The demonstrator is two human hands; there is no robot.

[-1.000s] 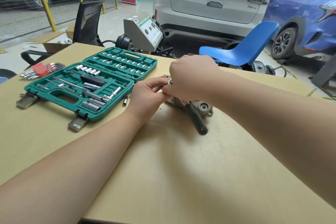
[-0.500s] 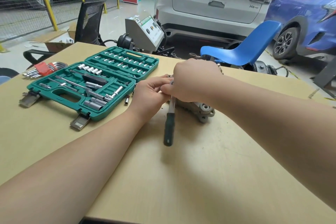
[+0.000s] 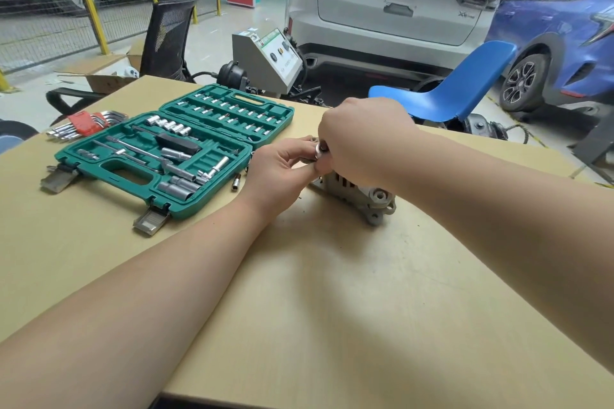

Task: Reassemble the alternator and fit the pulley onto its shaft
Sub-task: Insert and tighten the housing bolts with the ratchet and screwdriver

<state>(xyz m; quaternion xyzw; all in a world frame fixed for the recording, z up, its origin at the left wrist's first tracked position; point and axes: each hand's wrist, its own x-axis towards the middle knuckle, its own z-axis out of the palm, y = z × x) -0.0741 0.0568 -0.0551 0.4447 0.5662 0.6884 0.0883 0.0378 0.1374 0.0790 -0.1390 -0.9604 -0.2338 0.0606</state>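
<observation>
The grey alternator (image 3: 368, 197) lies on the wooden table (image 3: 332, 292), mostly covered by my hands. My right hand (image 3: 362, 139) curls over its top and grips the silver head of a ratchet (image 3: 320, 149) that shows at my thumb. My left hand (image 3: 282, 169) meets it from the left, fingertips pinching the same tool just below the head. The ratchet's handle, the pulley and the shaft are hidden under my hands.
An open green socket case (image 3: 172, 149) lies left of the alternator, with a loose socket (image 3: 235, 183) beside it. A red hex key set (image 3: 86, 123) sits at the table's far left. Behind the table are a blue chair (image 3: 455, 90), a grey machine (image 3: 265, 60) and parked cars.
The ratchet's black handle swung from pointing down-right to straight toward me, and now it is out of sight under my left hand. Both hands stayed on the alternator.
</observation>
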